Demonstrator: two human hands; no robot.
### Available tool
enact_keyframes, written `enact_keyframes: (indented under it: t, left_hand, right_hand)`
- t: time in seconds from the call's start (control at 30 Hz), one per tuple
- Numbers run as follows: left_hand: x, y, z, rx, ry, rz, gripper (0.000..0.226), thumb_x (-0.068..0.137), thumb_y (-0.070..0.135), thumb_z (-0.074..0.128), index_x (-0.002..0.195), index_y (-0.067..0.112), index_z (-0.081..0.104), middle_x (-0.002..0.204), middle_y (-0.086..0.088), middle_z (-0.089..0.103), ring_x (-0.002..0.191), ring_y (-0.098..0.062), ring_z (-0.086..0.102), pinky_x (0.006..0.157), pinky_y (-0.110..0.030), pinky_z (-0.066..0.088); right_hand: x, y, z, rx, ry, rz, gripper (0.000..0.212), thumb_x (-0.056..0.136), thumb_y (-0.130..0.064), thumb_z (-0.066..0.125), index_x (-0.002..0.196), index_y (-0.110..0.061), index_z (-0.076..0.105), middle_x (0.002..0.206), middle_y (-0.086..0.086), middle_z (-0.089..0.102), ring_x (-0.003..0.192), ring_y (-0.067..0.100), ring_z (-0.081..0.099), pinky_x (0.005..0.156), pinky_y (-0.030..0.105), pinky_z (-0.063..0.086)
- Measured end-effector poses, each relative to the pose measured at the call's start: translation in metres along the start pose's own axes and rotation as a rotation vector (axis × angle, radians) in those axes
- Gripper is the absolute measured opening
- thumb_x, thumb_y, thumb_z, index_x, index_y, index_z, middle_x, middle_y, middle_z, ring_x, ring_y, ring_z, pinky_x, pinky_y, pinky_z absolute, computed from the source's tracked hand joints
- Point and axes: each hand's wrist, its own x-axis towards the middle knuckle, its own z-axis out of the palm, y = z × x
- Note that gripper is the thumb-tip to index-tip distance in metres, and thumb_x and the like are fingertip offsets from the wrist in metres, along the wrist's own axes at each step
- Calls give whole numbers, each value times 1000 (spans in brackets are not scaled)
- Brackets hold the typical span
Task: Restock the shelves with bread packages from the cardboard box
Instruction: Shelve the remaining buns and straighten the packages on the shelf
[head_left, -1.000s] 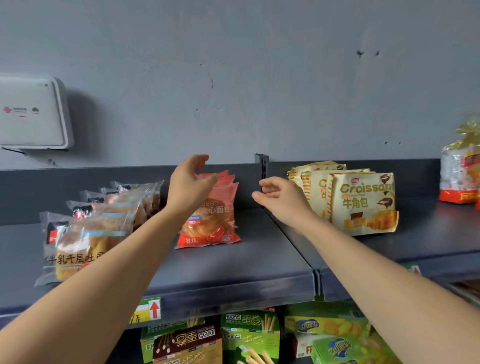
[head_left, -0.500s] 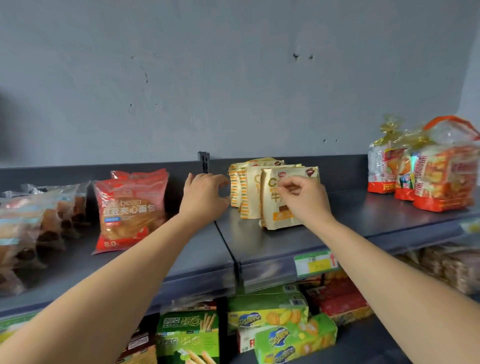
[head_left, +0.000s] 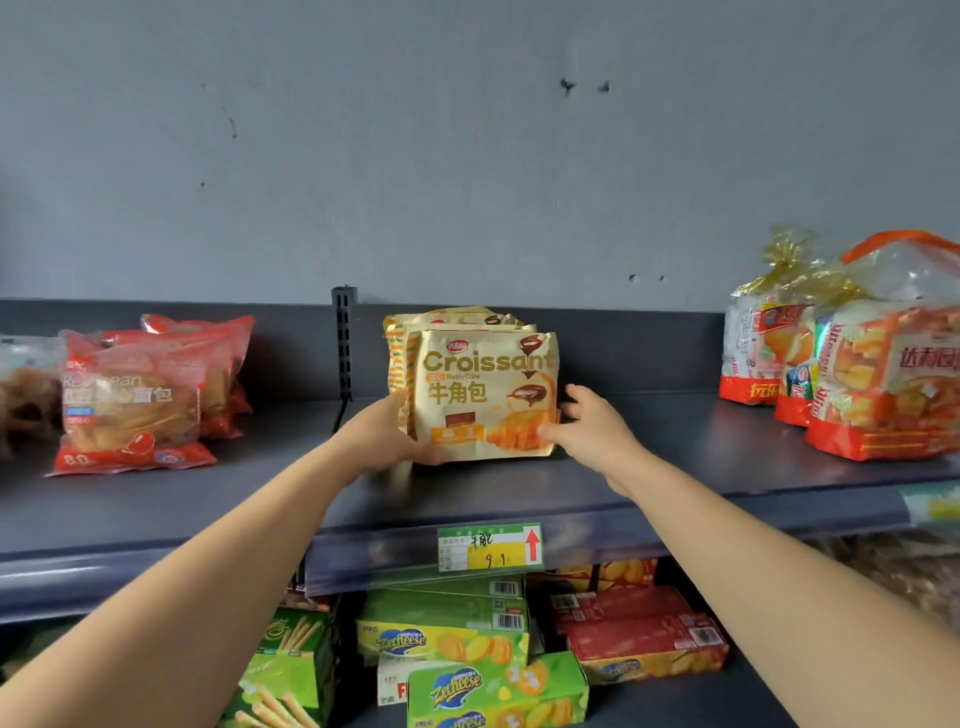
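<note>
Reaching up from below, both forearms converge on the front croissant pack (head_left: 485, 397), which stands upright on the shelf (head_left: 675, 467) just behind the price tag (head_left: 491, 548). The left hand (head_left: 387, 434) cups the pack's lower left edge, thumb laid along its bottom front, fingers hidden behind the foil. The right hand (head_left: 592, 423) meets the lower right edge, thumb touching the front corner and fingers spread wide beside it, not yet wrapped round. So the pack lies between the two hands, face toward the camera, its wide side running left to right along the shelf edge; neither hand is clearly nearer, though the left has the firmer hold. Behind it, more croissant packs (head_left: 447, 319) stand in a row running back toward the rear panel, touching one another. My reading is that the coming move turns on this front-to-back row: pushing or squaring the front pack means sliding it straight back, away from the hands. The cardboard box is not in view.
</note>
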Motion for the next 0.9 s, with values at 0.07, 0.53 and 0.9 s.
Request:
enact_keyframes:
  t: [0.07,0.53,0.9]
  left_hand:
    - [0,3,3,-74,-27,-8,58,70,23,84,120,28,56,112,10,67,105,-12,60,97,-31,42]
    - [26,-17,-27,-436,-300,135,106,56,23,91,142,26,31,127,0,64,118,-17,61,99,-35,47]
    - [22,-5,-36,-412,-337,96,76,74,4,75,139,23,39,124,3,66,114,-12,63,83,-18,53]
  right_hand:
    - [6,0,4,60,-52,-17,58,86,-15,65,139,-20,43,133,1,56,118,19,54,98,41,50]
    - [43,-5,8,274,-274,-1,105,71,-32,80,153,-25,15,145,-5,45,134,18,39,117,41,20]
    - [56,-7,18,325,-409,-69,66,62,-29,85,119,-28,53,116,-2,68,108,16,63,102,38,46]
